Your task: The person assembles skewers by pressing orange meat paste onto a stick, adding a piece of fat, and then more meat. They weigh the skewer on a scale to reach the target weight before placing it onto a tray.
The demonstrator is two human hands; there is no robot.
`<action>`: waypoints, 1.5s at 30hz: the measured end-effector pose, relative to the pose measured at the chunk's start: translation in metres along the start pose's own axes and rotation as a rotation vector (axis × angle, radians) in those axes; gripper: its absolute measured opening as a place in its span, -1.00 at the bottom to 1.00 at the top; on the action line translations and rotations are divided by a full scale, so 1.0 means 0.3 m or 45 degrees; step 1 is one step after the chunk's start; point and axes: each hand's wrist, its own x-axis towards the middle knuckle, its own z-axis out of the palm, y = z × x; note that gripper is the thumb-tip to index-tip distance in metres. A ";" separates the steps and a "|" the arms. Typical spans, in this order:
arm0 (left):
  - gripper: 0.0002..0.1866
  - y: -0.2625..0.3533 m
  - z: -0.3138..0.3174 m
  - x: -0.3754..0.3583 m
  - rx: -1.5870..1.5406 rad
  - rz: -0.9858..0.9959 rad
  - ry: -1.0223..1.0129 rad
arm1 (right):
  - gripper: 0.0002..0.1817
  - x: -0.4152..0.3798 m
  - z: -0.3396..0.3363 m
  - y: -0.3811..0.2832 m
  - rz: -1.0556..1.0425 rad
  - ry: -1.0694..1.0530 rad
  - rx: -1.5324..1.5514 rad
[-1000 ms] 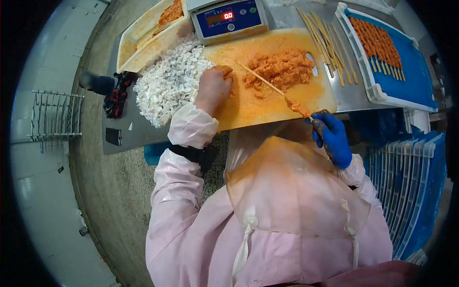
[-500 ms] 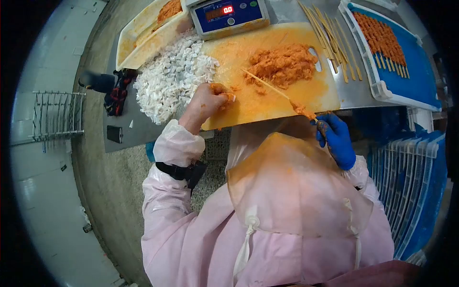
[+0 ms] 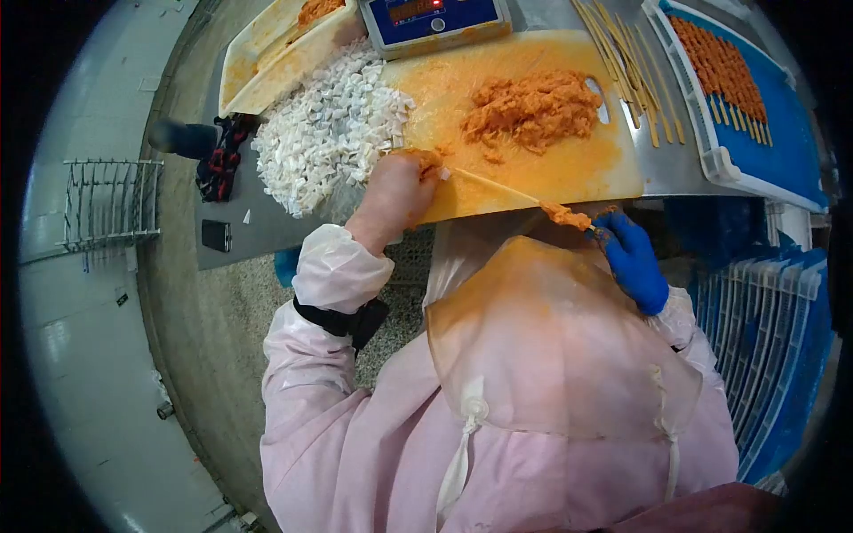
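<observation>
In a blue glove, my right hand (image 3: 634, 259) grips the bottom end of a wooden skewer (image 3: 493, 185). Orange minced meat (image 3: 566, 216) is packed around the skewer close to the glove. My bare left hand (image 3: 404, 185) is closed at the skewer's other end, pinching a small white piece (image 3: 444, 174) by the tip; the fingers are partly hidden. Beside that hand lies a heap of diced white pieces (image 3: 324, 129). A larger mound of orange minced meat (image 3: 533, 111) rests on the orange-stained cutting board (image 3: 435, 80).
A scale (image 3: 435, 28) stands behind the board, with a white tub (image 3: 293, 64) to its left. Bare wooden skewers (image 3: 644, 80) lie at right. Farther right, a blue-lined tray (image 3: 786, 133) holds several finished meat skewers (image 3: 721, 71). Stacked trays (image 3: 755, 338) stand low at right.
My left hand has moved slightly right, and the skewer's tip has swung down and left to meet it. The right hand keeps its grip on the skewer. The view has shifted slightly.
</observation>
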 end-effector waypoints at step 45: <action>-0.79 0.124 0.080 -0.054 -0.032 -0.030 0.238 | -0.82 -0.030 -0.018 -0.097 -0.066 -0.009 -0.284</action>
